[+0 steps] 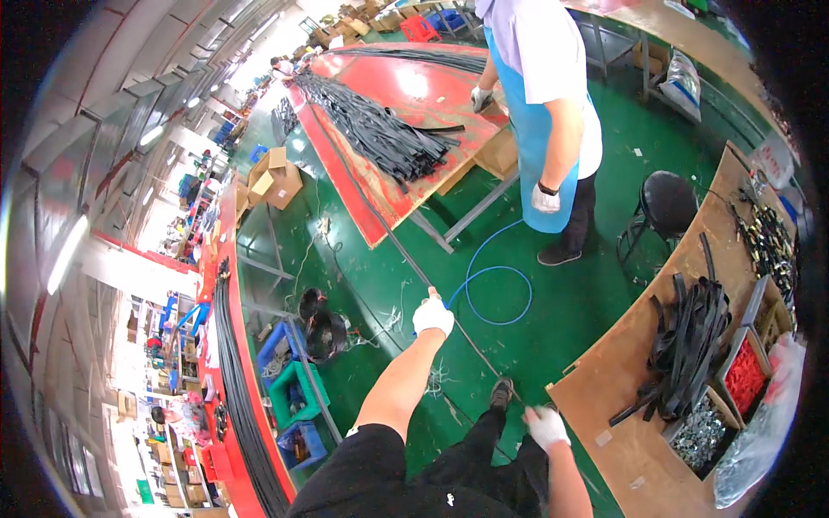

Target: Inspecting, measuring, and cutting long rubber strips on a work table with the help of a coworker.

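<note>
My left hand (433,317), in a white glove, is stretched forward, its fingers closed round a long thin black strip (404,250). One way the strip runs up towards the red-topped table (367,223); the other way it slants down towards my shoe (503,394). A blue hose (528,289) loops over the floor and reaches the side of my left hand; whether that hand holds it too is unclear. My right hand (546,426), also gloved, hangs low beside my leg, near the brown workbench. Its fingers are smeared and bent, and what they hold does not show.
A co-worker (553,112) in a blue apron stands by the red table, which bears a heap of black strips (371,129). On the brown workbench (587,393) lie coiled black strips (686,345) and bins of small parts. A stool (667,203) and crates (298,393) flank me.
</note>
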